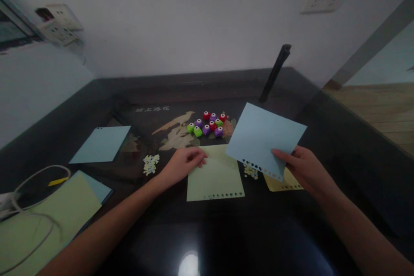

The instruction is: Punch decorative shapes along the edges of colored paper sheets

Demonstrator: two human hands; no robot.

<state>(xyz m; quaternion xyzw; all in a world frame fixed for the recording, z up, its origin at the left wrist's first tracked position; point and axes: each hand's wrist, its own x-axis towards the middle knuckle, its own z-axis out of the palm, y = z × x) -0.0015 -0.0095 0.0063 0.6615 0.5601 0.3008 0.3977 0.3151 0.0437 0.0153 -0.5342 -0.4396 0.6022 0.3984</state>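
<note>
While the right hand (305,168) pinches a blue sheet (263,138) lifted off the worktop (291,233), the left hand (181,164) rests fingers-down on a green sheet (215,177), w/ small punches (208,124) just beyond.

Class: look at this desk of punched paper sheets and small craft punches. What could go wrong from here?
1. The blue sheet, pinched at one edge by the right hand, may sag or crease.
2. Its edge could sweep the punched scraps beneath it.
3. The left hand might scatter the confetti pile.

Faint, unreadable characters on table (152,109)
</note>
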